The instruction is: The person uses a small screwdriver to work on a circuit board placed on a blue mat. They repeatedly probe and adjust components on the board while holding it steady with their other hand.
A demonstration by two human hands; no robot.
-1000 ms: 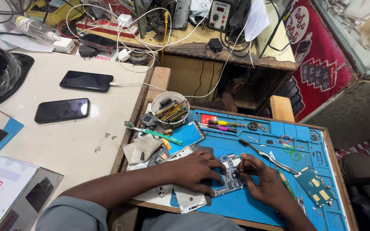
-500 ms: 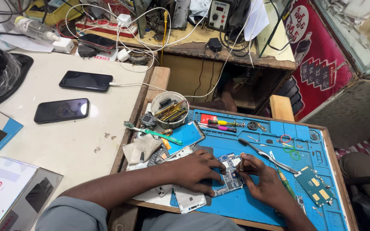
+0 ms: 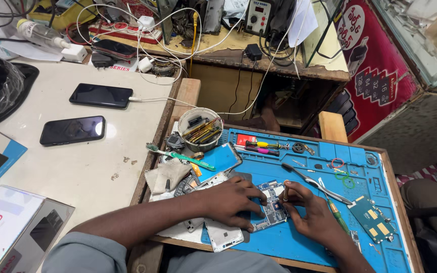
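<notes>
An opened phone (image 3: 271,205) with its circuit board exposed lies on a blue work mat (image 3: 299,242). My left hand (image 3: 233,201) presses flat on the phone's left side and holds it down. My right hand (image 3: 312,215) is closed on a small thin tool, its tip at the phone's upper right edge. A white back cover (image 3: 222,235) lies just below my left hand. Tweezers (image 3: 315,183) and a green-handled screwdriver (image 3: 337,216) rest right of my right hand.
A green circuit board (image 3: 373,218) lies at the mat's right. A round tub of tools (image 3: 199,129), a toothbrush (image 3: 180,155) and small screwdrivers (image 3: 261,146) sit behind. Two dark phones (image 3: 73,129) (image 3: 100,95) lie on the white counter. Cables and a soldering station (image 3: 258,15) crowd the back shelf.
Both hands stay on the opened phone. My right hand has shifted slightly at the phone's upper right edge; nothing else moved.
</notes>
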